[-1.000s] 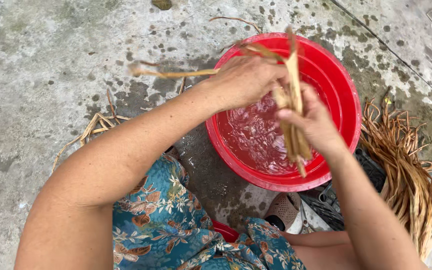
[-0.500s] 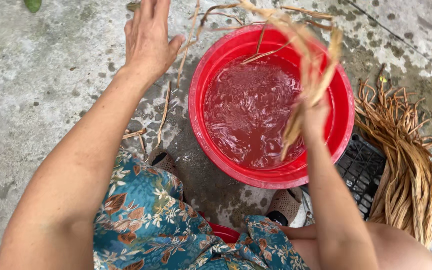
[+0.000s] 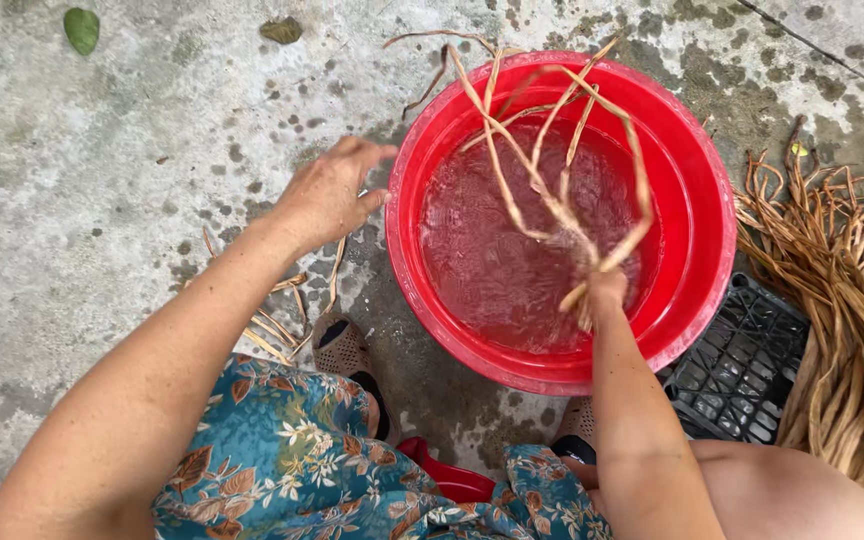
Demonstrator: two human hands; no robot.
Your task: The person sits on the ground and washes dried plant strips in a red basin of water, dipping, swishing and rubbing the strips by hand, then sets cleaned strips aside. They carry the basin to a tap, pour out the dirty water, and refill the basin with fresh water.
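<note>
Head view: one red basin (image 3: 697, 215) stands on the concrete floor (image 3: 102, 180), holding water. Right hand (image 3: 602, 292), reaching in over the basin's near rim, is clenched around one bunch of tan strands (image 3: 552, 150), which fan upward above the water. Left hand (image 3: 330, 192), fingers loosely spread, hovers just left of the basin. One strand pile (image 3: 842, 300) and one black crate (image 3: 742, 365) lie right of the basin.

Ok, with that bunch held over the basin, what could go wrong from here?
The right hand pinches the strips only at their lower ends, and they splay past the red basin rim, so some could slip or drip onto the concrete. The left hand hovers beside the rim over loose strips; a bump might slop water out.
</note>
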